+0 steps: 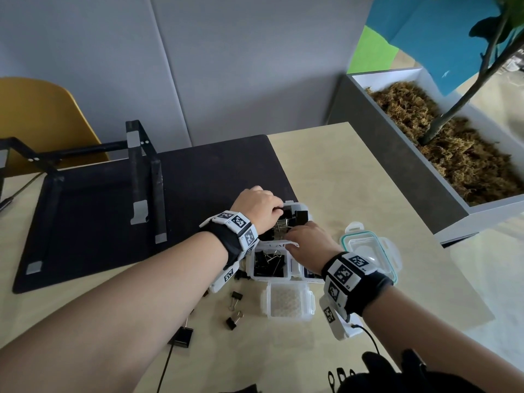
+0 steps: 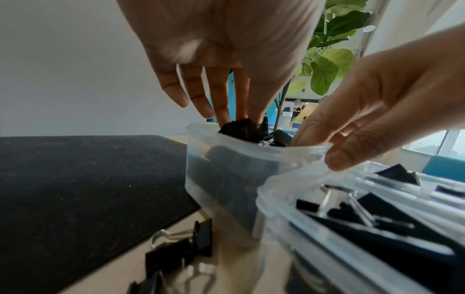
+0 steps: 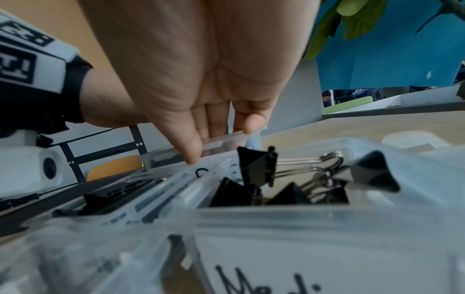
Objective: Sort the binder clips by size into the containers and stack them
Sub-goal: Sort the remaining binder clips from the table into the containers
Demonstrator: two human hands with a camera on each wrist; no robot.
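Note:
The far clear container (image 1: 304,208) (image 2: 226,171) holds large black binder clips. My left hand (image 1: 279,212) (image 2: 241,121) reaches into it from above and pinches a black binder clip (image 2: 239,129) at the top of the pile. My right hand (image 1: 292,236) (image 2: 317,147) (image 3: 221,143) pinches this container's near rim, thumb outside and fingers inside. In front of it stand two smaller clear containers with clips: one on the left (image 1: 249,265) (image 2: 276,208), and one (image 3: 276,218) with a handwritten label, mostly hidden under my right wrist in the head view.
A closed, empty-looking small container (image 1: 287,302) sits near the front. A teal-sealed lid (image 1: 368,251) lies to the right. Loose clips (image 1: 235,299) (image 2: 176,252) are scattered at the front left. A black mat (image 1: 99,222) with a metal stand covers the left; a planter (image 1: 425,165) borders the right.

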